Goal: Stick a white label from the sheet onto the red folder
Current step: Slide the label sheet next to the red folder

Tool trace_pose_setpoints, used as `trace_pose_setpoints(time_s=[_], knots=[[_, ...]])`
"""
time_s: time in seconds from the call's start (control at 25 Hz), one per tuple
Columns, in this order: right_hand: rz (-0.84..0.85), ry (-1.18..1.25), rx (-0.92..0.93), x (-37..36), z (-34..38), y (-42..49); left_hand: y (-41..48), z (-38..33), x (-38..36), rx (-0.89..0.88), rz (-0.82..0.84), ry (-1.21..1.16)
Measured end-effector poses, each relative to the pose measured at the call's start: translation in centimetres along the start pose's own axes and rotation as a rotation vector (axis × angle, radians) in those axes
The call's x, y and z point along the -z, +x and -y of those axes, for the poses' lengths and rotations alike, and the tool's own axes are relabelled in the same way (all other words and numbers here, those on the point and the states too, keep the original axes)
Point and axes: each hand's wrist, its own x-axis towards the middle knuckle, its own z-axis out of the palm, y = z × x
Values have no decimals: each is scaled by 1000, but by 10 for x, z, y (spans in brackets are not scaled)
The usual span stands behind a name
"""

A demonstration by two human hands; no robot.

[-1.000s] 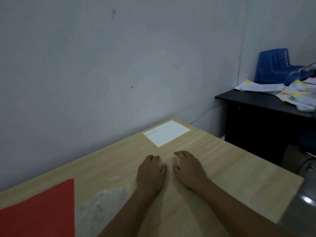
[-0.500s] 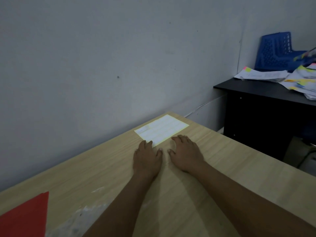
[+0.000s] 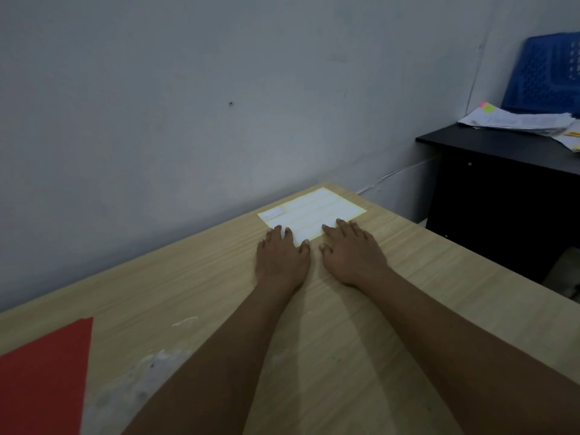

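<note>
Where gray wall [image 3: 157, 120] meets wooden table [image 3: 423, 277], label sheet [image 3: 314, 211] lies.

Wood-grain table [image 3: 408, 277], matt; paper sheet [image 3: 314, 211].

Head camera looks down (obliquely) across the table [image 3: 392, 277].

Grey wall [image 3: 188, 120], black desk [image 3: 502, 146]
</note>
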Motion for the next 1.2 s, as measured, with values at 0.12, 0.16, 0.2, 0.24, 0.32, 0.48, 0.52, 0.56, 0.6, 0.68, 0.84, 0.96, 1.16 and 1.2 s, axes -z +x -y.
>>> trace_pose_setpoints(time_s=[0.12, 0.16, 0.2, 0.24, 0.32, 0.48, 0.52, 0.56, 0.6, 0.68, 0.84, 0.96, 1.16, 1.2], knots=[[-35, 11, 3, 0, 1, -3, -2, 1, 2, 1, 12, 3], [-49, 16, 6, 0, 2, -3, -3, 2, 2, 3, 10, -2], [-63, 22, 9, 0, 3, -4, -5, 3, 3, 5, 5, -11], [-77, 27, 14, 0, 5, -6, -7, 3, 4, 7, -3, -20], [-105, 38, 22, 0, 8, -11, -10, 5, 7, 8, -22, -29], [-127, 39, 35, -1, 13, -22, -20, 9, 12, 13, -38, -29], [-131, 43, 37, -2, 15, -26, -23, 10, 13, 17, -42, -36], [-138, 45, 40, -2, 17, -30, -28, 11, 16, 21, -49, -42], [-145, 44, 45, -3, 19, -35, -34, 13, 20, 24, -55, -48], [-163, 30, 60, -4, 25, -46, -48, 16, 26, 22, -68, -51], [-182, 44, 80, -6, 42, -75, -82, 29, 41, 56, -86, -100], [-169, 26, 91, -8, 63, -102, -111, 43, 53, 64, -75, -75], [-155, -13, 93, -12, 106, -151, -169, 68, 78, 89, -51, -2], [-158, -7, 95, -13, 114, -159, -179, 73, 81, 95, -47, 10]])
